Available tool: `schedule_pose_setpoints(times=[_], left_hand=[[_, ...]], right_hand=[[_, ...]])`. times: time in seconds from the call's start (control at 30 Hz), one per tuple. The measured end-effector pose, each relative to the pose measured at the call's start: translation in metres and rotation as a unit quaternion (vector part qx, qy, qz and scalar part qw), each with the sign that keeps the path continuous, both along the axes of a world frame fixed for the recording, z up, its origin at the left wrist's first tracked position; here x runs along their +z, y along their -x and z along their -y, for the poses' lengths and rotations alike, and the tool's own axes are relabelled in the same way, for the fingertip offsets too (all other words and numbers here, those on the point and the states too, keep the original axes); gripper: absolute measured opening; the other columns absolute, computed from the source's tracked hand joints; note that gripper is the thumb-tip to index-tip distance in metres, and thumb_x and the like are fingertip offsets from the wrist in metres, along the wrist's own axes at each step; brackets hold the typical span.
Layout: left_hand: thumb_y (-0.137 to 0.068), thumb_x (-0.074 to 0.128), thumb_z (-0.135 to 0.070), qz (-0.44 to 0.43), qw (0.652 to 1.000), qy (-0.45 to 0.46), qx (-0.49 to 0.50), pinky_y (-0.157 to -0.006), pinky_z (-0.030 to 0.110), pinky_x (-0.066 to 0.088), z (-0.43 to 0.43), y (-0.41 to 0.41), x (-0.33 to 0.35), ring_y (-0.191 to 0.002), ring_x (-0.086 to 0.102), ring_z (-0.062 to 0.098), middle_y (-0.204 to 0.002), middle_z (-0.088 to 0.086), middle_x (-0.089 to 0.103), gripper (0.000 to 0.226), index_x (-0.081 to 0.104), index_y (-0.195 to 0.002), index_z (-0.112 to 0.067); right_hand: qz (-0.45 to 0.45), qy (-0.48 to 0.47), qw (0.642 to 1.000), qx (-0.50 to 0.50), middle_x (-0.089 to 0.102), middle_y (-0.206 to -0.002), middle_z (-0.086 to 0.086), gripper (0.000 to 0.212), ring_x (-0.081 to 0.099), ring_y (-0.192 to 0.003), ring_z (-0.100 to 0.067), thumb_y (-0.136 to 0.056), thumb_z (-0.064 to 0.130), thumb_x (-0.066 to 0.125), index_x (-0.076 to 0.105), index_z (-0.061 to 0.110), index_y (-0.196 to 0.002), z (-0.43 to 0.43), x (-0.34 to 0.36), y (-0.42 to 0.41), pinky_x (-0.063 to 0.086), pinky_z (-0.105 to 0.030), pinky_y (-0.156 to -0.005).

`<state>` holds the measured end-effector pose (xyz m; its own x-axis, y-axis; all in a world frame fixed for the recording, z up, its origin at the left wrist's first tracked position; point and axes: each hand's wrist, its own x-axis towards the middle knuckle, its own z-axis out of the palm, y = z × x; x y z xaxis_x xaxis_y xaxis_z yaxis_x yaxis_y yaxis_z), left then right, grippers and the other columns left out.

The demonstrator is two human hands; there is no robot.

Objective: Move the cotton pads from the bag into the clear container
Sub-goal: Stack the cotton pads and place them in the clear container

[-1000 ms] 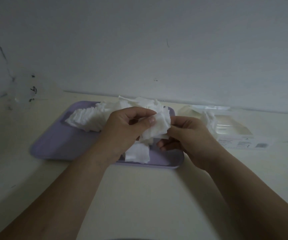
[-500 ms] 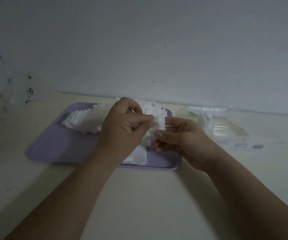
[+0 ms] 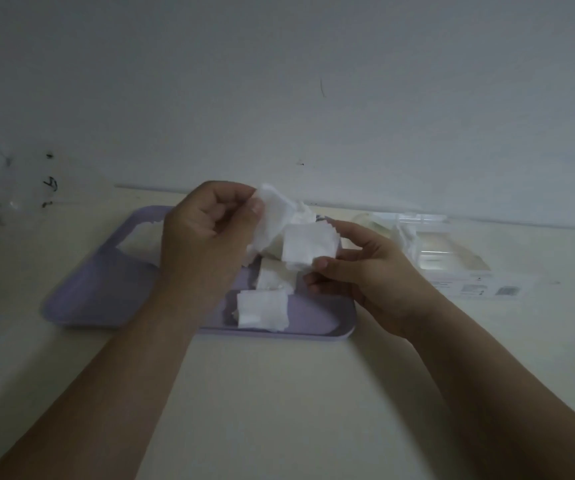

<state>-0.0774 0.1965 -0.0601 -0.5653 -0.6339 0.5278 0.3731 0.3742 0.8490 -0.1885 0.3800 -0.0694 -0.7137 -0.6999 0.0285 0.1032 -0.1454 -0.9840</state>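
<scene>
Beneath both hands spreads a smooth cream table (image 3: 279, 393) bearing a flat lavender tray (image 3: 106, 289) with rounded corners. Just right of the right hand (image 3: 365, 271) sits a clear rectangular container (image 3: 452, 251). Close together, the left hand (image 3: 203, 230) and right hand each pinch soft white square cotton pads (image 3: 308, 245); more lie on the tray below them.

Left grip (image 3: 206, 230) hides much of the cotton pads (image 3: 140, 237) heaped on the tray (image 3: 82, 296). Left forearm (image 3: 123, 375) and right forearm (image 3: 487, 375) are cut off by the lower edge. Label (image 3: 487, 291) print is too small to read. The clear container (image 3: 431, 251) shows only a faint outline.
</scene>
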Motion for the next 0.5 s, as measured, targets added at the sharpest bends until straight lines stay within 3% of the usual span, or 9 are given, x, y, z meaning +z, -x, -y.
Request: schedule_pose_setpoints(times=[0.1, 0.23, 0.3, 0.37, 0.5], left_hand=[[-0.097, 0.069, -0.005, 0.023, 0.993, -0.025, -0.112, -0.066, 0.028, 0.057, -0.007, -0.001, 0.002, -0.073, 0.069, 0.012, -0.085, -0.003, 0.076, 0.018, 0.074, -0.095, -0.023], [-0.087, 0.080, -0.009, 0.066, 0.984, -0.015, -0.165, -0.090, 0.051, 0.059, -0.017, 0.002, -0.007, -0.095, 0.074, 0.026, -0.098, 0.005, 0.080, 0.023, 0.077, -0.099, -0.028], [-0.082, 0.086, -0.014, 0.074, 0.984, -0.027, -0.158, -0.085, 0.056, 0.059, -0.018, 0.004, -0.010, -0.090, 0.074, 0.038, -0.093, 0.009, 0.079, 0.020, 0.076, -0.095, -0.026], [-0.076, 0.086, -0.025, 0.077, 0.988, -0.017, -0.133, -0.073, 0.051, 0.057, -0.019, 0.006, -0.011, -0.075, 0.067, 0.035, -0.084, 0.013, 0.076, 0.016, 0.075, -0.088, -0.028], [-0.074, 0.084, -0.032, 0.087, 0.991, 0.009, -0.104, -0.065, 0.042, 0.052, -0.016, 0.008, -0.014, -0.071, 0.060, 0.022, -0.084, 0.015, 0.072, 0.016, 0.075, -0.087, -0.027]], right_hand=[[0.007, -0.004, 1.000, -0.009, 0.073, -0.096, -0.029, 0.057, 0.073, -0.080, -0.034, -0.086, -0.014, 0.073, 0.061, 0.006, -0.138, 0.000, 0.001, 0.001, 0.065, -0.045, -0.082], [-0.022, -0.014, 1.000, 0.012, 0.078, -0.105, -0.024, 0.032, 0.075, -0.098, -0.037, -0.086, -0.013, 0.072, 0.076, 0.004, -0.112, 0.000, 0.003, -0.003, 0.062, -0.047, -0.095], [-0.040, -0.028, 0.999, 0.019, 0.077, -0.109, -0.026, 0.029, 0.074, -0.109, -0.041, -0.086, -0.013, 0.073, 0.076, 0.001, -0.111, 0.000, 0.002, -0.004, 0.059, -0.051, -0.101], [-0.052, -0.036, 0.998, 0.020, 0.077, -0.109, -0.027, 0.029, 0.072, -0.112, -0.046, -0.085, -0.013, 0.074, 0.077, 0.001, -0.110, 0.001, 0.001, -0.005, 0.056, -0.055, -0.103], [-0.058, -0.026, 0.998, 0.026, 0.077, -0.106, -0.028, 0.029, 0.072, -0.110, -0.045, -0.083, -0.015, 0.074, 0.079, 0.007, -0.101, 0.001, 0.000, -0.007, 0.057, -0.055, -0.102]])
